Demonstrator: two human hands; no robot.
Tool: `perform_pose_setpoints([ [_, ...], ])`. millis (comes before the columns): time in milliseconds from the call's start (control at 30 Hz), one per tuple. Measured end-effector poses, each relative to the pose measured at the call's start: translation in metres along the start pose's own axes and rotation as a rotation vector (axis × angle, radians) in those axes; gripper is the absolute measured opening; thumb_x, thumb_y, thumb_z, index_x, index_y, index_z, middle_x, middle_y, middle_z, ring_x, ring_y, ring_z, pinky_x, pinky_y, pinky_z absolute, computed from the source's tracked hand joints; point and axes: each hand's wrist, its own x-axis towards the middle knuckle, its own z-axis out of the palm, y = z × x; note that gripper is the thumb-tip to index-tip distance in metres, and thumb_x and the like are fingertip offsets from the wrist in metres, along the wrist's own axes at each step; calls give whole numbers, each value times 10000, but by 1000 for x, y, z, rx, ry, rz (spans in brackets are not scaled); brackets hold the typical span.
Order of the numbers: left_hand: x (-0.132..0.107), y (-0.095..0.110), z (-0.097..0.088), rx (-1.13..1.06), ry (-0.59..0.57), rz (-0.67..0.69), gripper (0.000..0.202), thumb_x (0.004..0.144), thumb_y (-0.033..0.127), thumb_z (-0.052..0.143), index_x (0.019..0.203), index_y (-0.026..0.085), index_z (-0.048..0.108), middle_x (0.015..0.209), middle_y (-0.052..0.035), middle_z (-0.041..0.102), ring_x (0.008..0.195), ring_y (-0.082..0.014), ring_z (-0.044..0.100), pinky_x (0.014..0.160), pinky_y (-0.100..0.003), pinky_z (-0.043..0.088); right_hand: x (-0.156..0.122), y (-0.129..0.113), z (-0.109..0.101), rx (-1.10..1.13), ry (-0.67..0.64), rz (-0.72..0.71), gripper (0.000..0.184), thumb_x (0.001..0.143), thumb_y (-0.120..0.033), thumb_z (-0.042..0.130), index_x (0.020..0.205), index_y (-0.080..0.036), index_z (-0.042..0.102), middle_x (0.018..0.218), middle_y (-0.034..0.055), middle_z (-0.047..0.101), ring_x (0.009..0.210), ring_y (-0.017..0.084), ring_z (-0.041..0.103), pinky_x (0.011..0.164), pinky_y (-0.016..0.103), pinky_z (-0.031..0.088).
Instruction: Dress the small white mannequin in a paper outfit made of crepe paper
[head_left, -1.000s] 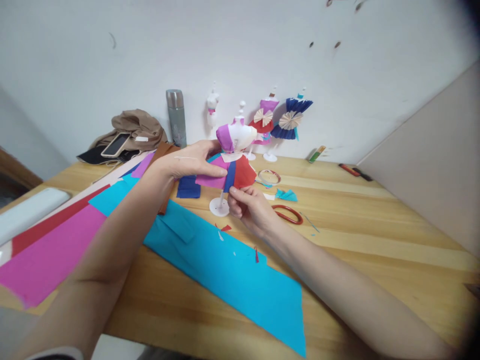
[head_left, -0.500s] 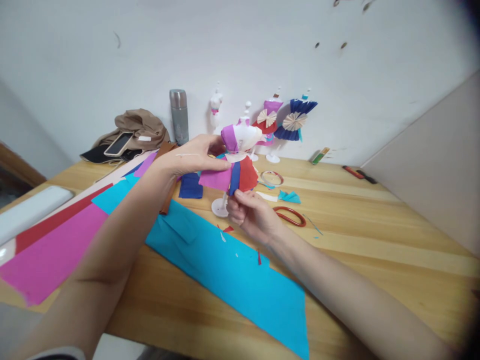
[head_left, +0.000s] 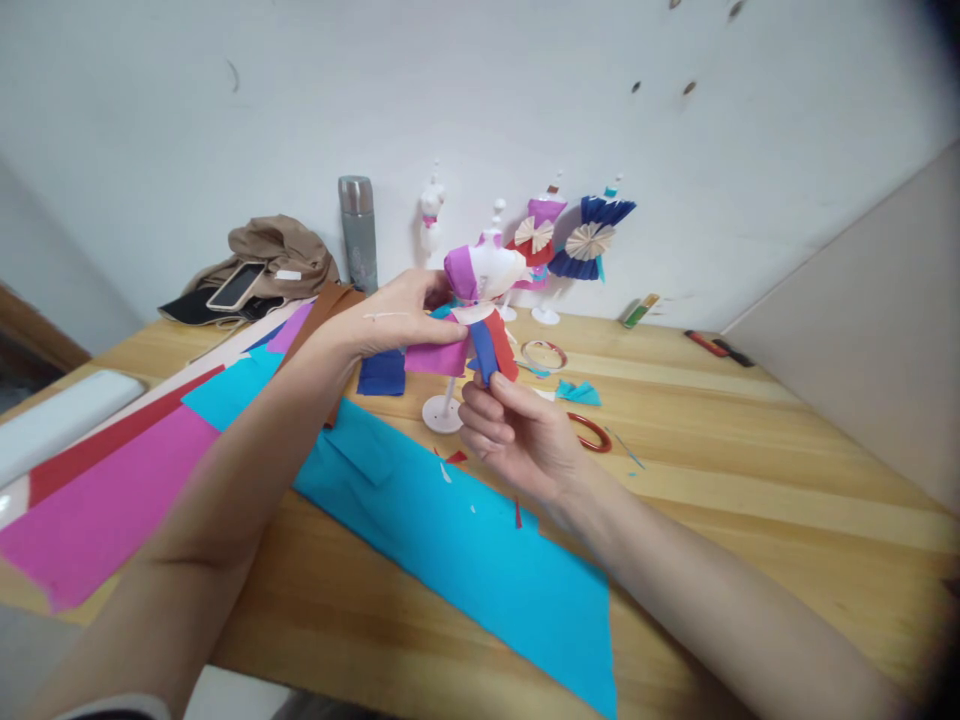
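A small white dress form (head_left: 493, 268) stands on a round-based stand, with a purple band across its chest. Around its lower part hang pieces of crepe paper: a magenta piece (head_left: 435, 358), a dark blue strip (head_left: 483, 350) and a red piece (head_left: 504, 340). My left hand (head_left: 401, 310) is closed around the form's left side at the waist, thumb in front on the paper; its other fingers are partly hidden behind. With thumb and forefinger, my right hand (head_left: 517, 430) pinches the lower end of the dark blue strip. Below both hands lies a long turquoise paper sheet (head_left: 480, 560).
Dressed forms in purple-red (head_left: 546, 215) and dark blue (head_left: 600, 230) stand at the wall beside a barer form (head_left: 430, 205). Left are a thermos (head_left: 358, 235), a phone (head_left: 236, 287) and brown cloth (head_left: 277, 245). Orange-handled scissors (head_left: 592, 432) and paper scraps lie right of the stand.
My right hand has shifted slightly right and drawn the end of the dark blue strip rightward, over part of the red piece. My left hand stays at the form's waist.
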Motion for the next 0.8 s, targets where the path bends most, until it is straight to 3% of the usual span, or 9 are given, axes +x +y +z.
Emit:
perform_pose_setpoints([
  [133, 0, -1, 1, -40, -7, 5, 486, 797, 218, 680, 1243, 30, 650, 1196, -138, 747, 1168, -299, 672, 1003, -391, 535, 2, 5, -3, -55, -18, 17, 429, 763, -374, 870, 576, -176, 538, 511, -88, 323, 470, 50, 235, 433, 171, 261],
  [300, 0, 2, 2, -23, 3, -23, 522, 771, 204, 664, 1255, 11, 643, 1200, -149, 743, 1156, -311, 667, 1005, -411, 526, 5, 9, -7, -185, 67, -25, 486, 729, -409, 883, 547, -183, 492, 513, -77, 386, 469, 50, 276, 438, 200, 230],
  [467, -1, 5, 0, -31, -24, -37, 516, 756, 212, 664, 1239, 30, 674, 1214, -138, 743, 1147, -292, 672, 1024, -380, 517, 11, 10, -11, -342, 175, -45, 495, 667, -516, 868, 517, -220, 501, 498, -48, 420, 467, 76, 284, 453, 271, 208],
  [633, -2, 4, -6, -5, -41, -68, 528, 768, 273, 708, 1267, 102, 692, 1200, -104, 751, 1175, -293, 675, 1010, -376, 528, 15, 10, -19, -525, 184, 45, 498, 699, -620, 786, 565, -211, 534, 490, -49, 462, 429, 64, 300, 436, 255, 186],
  [733, -3, 2, -10, 11, -37, -94, 544, 772, 310, 735, 1284, 131, 691, 1207, -103, 752, 1205, -292, 659, 1016, -381, 525, 8, -4, -22, -731, 86, 195, 388, 681, -456, 855, 565, -189, 600, 481, -32, 546, 410, 75, 395, 408, 239, 203],
  [800, -5, 2, -15, 13, -40, -94, 550, 784, 314, 736, 1299, 129, 682, 1235, -115, 745, 1218, -292, 646, 1030, -401, 518, 0, -19, -22, -1014, -142, 342, 315, 704, -305, 842, 529, -183, 610, 470, -36, 549, 421, 77, 422, 408, 230, 233],
])
